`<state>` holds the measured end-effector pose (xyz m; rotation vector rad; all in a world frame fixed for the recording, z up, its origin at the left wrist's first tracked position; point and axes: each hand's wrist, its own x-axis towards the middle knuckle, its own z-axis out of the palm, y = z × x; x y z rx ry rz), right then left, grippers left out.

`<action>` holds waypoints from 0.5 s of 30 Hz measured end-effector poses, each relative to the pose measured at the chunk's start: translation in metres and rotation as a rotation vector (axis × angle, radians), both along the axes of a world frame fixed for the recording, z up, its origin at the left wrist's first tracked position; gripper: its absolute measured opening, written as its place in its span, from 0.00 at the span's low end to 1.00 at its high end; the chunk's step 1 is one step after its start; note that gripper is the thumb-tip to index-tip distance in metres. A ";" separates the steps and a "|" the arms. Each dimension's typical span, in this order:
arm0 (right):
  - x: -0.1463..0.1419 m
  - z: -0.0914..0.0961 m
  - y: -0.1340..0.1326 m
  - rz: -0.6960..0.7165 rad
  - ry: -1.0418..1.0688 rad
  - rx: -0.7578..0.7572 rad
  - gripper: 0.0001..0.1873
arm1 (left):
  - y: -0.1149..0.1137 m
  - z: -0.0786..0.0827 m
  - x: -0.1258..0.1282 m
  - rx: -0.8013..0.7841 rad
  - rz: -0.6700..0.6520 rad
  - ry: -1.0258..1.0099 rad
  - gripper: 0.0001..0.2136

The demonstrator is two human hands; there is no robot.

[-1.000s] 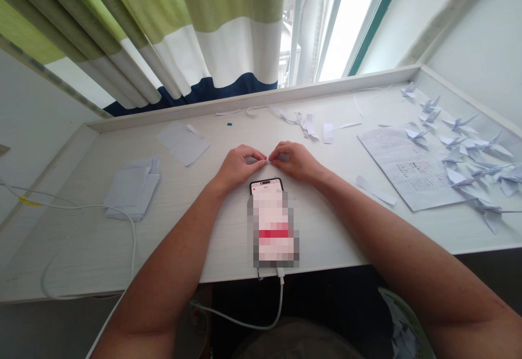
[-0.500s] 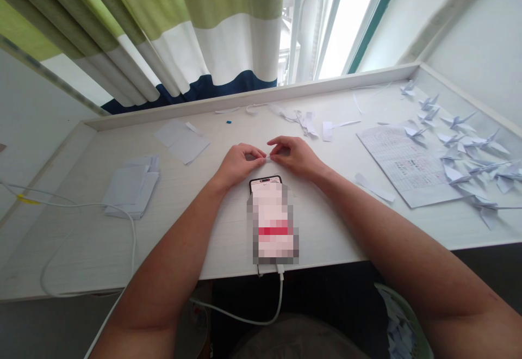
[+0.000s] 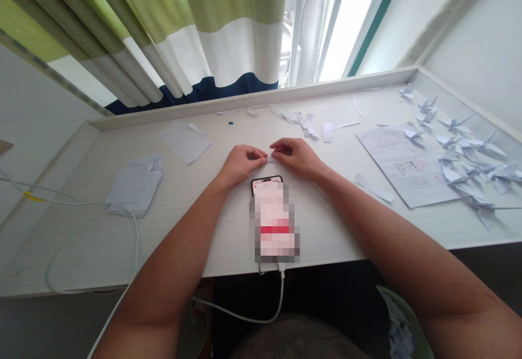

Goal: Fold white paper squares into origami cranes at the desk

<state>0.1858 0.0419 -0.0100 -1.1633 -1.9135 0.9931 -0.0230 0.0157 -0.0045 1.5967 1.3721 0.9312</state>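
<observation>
My left hand [image 3: 240,164] and my right hand [image 3: 297,158] meet at the middle of the white desk [image 3: 196,223], fingertips pinched on a small folded piece of white paper [image 3: 269,158] between them. Most of that paper is hidden by my fingers. Just in front of my hands a phone [image 3: 272,217] lies flat near the desk's front edge, a white cable [image 3: 261,315] plugged into its near end.
A stack of white paper squares [image 3: 132,187] lies at the left, two loose sheets [image 3: 184,140] behind it. Paper scraps [image 3: 308,125] sit near the window ledge. A printed sheet [image 3: 402,166] and several folded paper cranes [image 3: 468,158] fill the right side. A white cable [image 3: 81,212] loops at the left.
My hands have stayed together on the small paper; my right fingers lifted a little and shifted their pinch. The view has drifted slightly.
</observation>
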 end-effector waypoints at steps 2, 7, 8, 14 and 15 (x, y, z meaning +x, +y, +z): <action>0.000 0.000 0.000 -0.007 0.012 -0.013 0.11 | 0.000 0.000 0.000 -0.006 0.000 0.000 0.07; 0.000 0.000 -0.001 0.015 -0.032 0.021 0.12 | 0.000 0.000 0.002 -0.012 0.018 -0.004 0.06; 0.000 0.001 -0.001 0.016 -0.047 0.032 0.12 | 0.000 -0.001 0.002 -0.009 0.023 -0.007 0.06; -0.001 0.003 -0.002 0.003 -0.048 0.004 0.09 | 0.000 -0.002 0.003 -0.022 0.027 -0.023 0.06; -0.002 0.003 -0.003 0.000 -0.045 -0.001 0.08 | 0.001 -0.002 0.003 -0.025 0.023 -0.024 0.06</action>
